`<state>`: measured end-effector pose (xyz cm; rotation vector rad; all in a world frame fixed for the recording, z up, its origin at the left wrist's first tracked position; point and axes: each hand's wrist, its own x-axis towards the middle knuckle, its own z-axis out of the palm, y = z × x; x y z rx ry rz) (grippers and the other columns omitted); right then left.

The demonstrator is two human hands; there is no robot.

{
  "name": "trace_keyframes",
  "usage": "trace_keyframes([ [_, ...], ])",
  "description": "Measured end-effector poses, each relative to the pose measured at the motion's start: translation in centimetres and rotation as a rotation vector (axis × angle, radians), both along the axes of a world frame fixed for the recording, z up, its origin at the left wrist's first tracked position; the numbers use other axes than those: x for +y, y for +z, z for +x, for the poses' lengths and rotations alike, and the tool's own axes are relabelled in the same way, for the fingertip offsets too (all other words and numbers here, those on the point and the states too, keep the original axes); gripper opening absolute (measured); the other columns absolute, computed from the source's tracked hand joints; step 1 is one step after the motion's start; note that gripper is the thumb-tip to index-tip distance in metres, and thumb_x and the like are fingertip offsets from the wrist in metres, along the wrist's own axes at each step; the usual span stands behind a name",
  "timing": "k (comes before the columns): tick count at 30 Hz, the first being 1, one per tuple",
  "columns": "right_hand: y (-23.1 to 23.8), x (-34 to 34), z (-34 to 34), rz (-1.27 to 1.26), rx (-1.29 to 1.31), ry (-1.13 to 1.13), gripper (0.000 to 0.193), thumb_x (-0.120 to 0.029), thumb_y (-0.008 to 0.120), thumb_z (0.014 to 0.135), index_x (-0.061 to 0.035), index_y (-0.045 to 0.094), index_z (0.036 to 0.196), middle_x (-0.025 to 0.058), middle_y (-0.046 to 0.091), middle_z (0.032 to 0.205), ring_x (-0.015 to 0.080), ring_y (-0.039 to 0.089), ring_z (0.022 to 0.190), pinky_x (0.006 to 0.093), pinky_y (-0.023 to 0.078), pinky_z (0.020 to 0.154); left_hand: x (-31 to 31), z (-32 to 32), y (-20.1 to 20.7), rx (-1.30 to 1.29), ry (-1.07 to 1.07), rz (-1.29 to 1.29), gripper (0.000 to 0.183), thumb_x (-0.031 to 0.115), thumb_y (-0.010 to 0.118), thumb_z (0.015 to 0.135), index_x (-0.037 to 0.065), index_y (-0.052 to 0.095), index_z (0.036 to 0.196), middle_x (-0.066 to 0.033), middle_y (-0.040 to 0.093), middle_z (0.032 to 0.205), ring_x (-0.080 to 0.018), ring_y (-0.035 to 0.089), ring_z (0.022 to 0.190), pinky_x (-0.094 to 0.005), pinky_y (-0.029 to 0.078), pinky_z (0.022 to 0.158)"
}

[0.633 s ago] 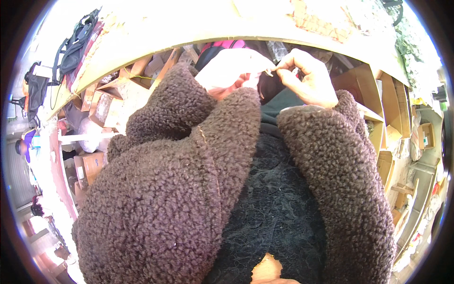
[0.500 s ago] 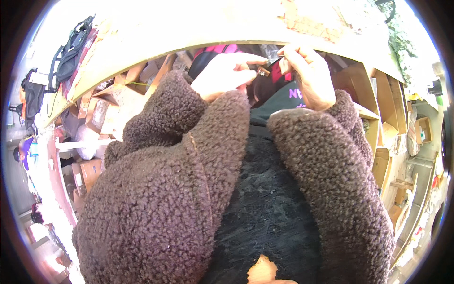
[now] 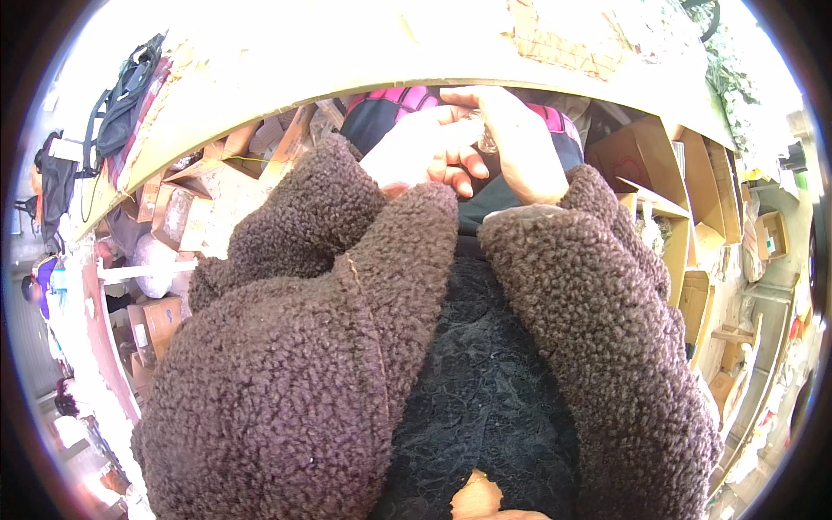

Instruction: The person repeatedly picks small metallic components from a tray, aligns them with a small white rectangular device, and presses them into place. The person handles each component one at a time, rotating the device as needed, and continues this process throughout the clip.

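Observation:
My hands meet just below the near edge of the pale tabletop, above my lap. A small clear, shiny crinkled piece, which looks like plastic, shows between them. My left hand is closed, its lower fingers curled and its upper fingers against this piece. Over it bends my right hand, the thumb side reaching across and most of its fingertips hidden. The crinkled piece lies against its palm; whatever else it grips cannot be made out. Brown fleecy sleeves cover both forearms.
The bright tabletop curves across ahead, with orange netting on it. Cardboard boxes stand under it at right, and more cardboard at left. Black straps hang at the left corner. Pink-and-dark fabric shows behind my hands.
My hands have come together, the right moving left over the left one. The small brownish shiny piece and red piece seen at my fingers before are out of sight. Pink fabric shows more.

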<state>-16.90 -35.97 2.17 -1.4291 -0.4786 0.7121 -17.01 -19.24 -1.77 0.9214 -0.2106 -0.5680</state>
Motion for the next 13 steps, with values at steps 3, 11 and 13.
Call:
trace_keyframes([
  [3, -1.1, 0.6, 0.4, 0.062, -0.087, -0.176, 0.038, -0.028, 0.042, 0.097, 0.0005, 0.051, 0.121, 0.0138, 0.059, 0.108, 0.0205, 0.057, 0.092, 0.0335, 0.045, 0.084, -0.1, -0.1, -0.3, 0.041, 0.003, -0.046, 0.023, 0.019, 0.054, 0.093, 0.002, 0.05, 0.108, -0.0061, 0.059, 0.083, -0.0148, 0.059, 0.066, -0.0269, 0.051, 0.053],
  [11, -0.6, -0.8, 0.6, -0.043, -0.431, -0.427, 0.049, -0.038, 0.045, 0.095, -0.0019, 0.046, 0.129, 0.0144, 0.052, 0.127, 0.0224, 0.048, 0.118, 0.0355, 0.032, 0.101, 0.4, 0.1, -0.5, 0.09, 0.126, -0.144, 0.047, 0.028, 0.06, 0.088, -0.004, 0.05, 0.121, -0.0112, 0.062, 0.087, -0.0152, 0.053, 0.054, -0.0272, 0.042, 0.042],
  [13, 0.0, -0.8, -0.3, -0.256, -0.467, -0.357, 0.048, -0.034, 0.054, 0.092, -0.0048, 0.047, 0.129, 0.0142, 0.053, 0.126, 0.0242, 0.049, 0.118, 0.0351, 0.031, 0.102, 0.1, -0.1, -0.8, 0.008, 0.163, -0.141, 0.052, 0.027, 0.062, 0.086, -0.006, 0.047, 0.123, -0.0119, 0.063, 0.089, -0.016, 0.055, 0.058, -0.0277, 0.044, 0.045],
])
